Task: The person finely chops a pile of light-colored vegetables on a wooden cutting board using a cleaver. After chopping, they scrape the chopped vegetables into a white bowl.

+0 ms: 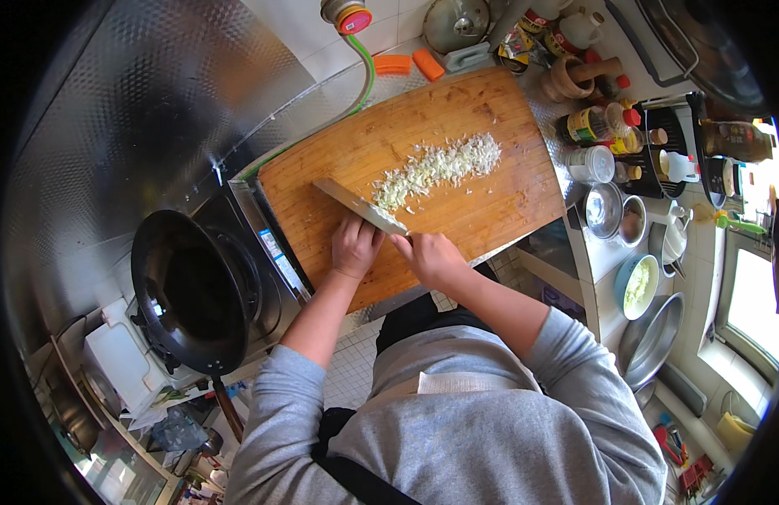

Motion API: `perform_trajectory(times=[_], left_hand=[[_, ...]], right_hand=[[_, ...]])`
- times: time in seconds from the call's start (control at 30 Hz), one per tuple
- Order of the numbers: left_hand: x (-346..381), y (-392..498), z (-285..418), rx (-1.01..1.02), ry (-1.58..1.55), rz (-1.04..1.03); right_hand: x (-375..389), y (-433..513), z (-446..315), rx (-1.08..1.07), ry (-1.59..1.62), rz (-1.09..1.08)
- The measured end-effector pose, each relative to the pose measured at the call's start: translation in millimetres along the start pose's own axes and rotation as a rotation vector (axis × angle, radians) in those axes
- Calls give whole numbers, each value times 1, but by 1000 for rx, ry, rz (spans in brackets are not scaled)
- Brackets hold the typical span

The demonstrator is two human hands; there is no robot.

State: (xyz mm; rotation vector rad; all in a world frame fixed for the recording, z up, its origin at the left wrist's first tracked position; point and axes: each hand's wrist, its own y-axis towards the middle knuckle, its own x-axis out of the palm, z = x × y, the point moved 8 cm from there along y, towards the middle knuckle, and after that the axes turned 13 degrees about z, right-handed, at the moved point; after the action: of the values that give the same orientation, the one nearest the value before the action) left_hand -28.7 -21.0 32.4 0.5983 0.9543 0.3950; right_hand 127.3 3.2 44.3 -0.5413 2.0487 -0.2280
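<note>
My right hand [433,260] grips the handle of a cleaver [355,203], whose blade angles up and left over a wooden cutting board [490,205]. On the near side of the blade is my left hand [353,246]. Its fingertips are hidden behind the blade, so I cannot tell whether they press on it or hold something. Pale chopped vegetable bits cling to the blade near the handle. Beyond the blade, a long pile of finely chopped whitish-green vegetable [440,167] runs toward the board's far right.
A black wok [191,290] sits on the stove at left. Behind the board lie orange carrot pieces [392,64]. Sauce bottles [594,123], a mortar with pestle [569,77] and a bowl of chopped greens [637,289] line the right counter. A green-striped hose [367,69] runs behind the board.
</note>
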Motion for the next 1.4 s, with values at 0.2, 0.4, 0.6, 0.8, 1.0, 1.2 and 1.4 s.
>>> perform_trajectory(times=[0.2, 0.4, 0.6, 0.8, 1.0, 1.2, 1.4], left_hand=[[-3, 0, -2, -27, 12, -70], [-4, 0, -3, -16, -18, -47], [-3, -14, -5, 27, 33, 0], [-5, -11, -3, -12, 16, -23], [-6, -11, -6, 18, 49, 40], [-5, -11, -4, 3, 13, -2], [-8, -6, 1, 34, 19, -3]], right_hand=[[7, 15, -15, -65, -5, 79], [6, 10, -15, -127, -3, 167], [-17, -23, -11, -94, 17, 110], [0, 3, -16, -52, -14, 36], [-1, 9, -24, -69, -28, 24], [7, 6, -11, -84, -34, 46], [7, 12, -22, -136, -22, 122]])
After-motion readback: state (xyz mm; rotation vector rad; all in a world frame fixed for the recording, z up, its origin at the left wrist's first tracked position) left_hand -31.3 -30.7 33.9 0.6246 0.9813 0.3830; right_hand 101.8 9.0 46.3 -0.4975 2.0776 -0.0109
